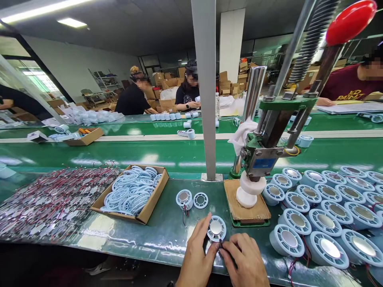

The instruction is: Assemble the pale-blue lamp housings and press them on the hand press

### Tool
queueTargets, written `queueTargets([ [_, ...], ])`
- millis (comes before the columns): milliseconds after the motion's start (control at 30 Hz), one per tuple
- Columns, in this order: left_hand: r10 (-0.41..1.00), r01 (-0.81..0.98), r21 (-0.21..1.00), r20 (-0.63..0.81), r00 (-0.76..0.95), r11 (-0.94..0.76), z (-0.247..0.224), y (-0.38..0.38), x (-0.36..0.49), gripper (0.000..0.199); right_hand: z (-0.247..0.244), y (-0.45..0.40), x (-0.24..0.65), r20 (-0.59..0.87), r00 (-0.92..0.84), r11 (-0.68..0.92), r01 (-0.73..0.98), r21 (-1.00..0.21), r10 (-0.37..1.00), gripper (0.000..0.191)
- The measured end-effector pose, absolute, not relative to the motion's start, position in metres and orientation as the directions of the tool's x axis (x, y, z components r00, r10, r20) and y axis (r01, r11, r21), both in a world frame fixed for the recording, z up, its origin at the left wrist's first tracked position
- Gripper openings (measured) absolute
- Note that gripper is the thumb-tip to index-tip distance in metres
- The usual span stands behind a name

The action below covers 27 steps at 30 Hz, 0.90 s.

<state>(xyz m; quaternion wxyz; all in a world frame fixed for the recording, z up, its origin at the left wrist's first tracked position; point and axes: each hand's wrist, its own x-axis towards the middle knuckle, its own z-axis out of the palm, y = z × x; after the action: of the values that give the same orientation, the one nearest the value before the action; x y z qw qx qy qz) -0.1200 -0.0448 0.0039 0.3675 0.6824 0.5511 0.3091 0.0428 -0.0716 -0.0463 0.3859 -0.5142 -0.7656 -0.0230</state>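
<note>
Both hands at one round blue housing, wires barely visible

One camera, worn on the head of the person at the worktop, looks forward and down from its near-edge side; the left hand and right hand show close up, by that edge; the press stands a little farther off, by the far edge, its red handle at the top of the view; beyond that far edge, the wide view runs across the green conveyor to co-workers and a ceiling light in the distance.
</note>
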Motion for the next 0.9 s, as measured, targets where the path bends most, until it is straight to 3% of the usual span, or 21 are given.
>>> queueTargets([
  [133, 0.976, 0.509, 0.849, 0.038, 0.213, -0.144, 0.004, -0.050, -0.118, 0.060, -0.043, -0.075, 0.049, 0.629, -0.216, 0.516, 0.785, -0.343, 0.747, 0.007],
  [400, 0.974, 0.506, 0.854, 0.008, 0.224, -0.123, 0.007, -0.054, -0.116, 0.066, -0.057, -0.074, 0.046, 0.587, -0.257, 0.504, 0.809, -0.304, 0.768, 0.030],
  [600, 0.975, 0.503, 0.857, -0.003, 0.220, -0.111, 0.008, -0.054, -0.114, 0.066, -0.060, -0.073, 0.050, 0.567, -0.302, 0.507, 0.826, -0.246, 0.767, 0.031],
  [900, 0.970, 0.486, 0.862, 0.028, 0.242, -0.146, 0.003, -0.051, -0.117, 0.063, -0.066, -0.073, 0.056, 0.518, -0.238, 0.493, 0.751, -0.438, 0.822, 0.015],
])
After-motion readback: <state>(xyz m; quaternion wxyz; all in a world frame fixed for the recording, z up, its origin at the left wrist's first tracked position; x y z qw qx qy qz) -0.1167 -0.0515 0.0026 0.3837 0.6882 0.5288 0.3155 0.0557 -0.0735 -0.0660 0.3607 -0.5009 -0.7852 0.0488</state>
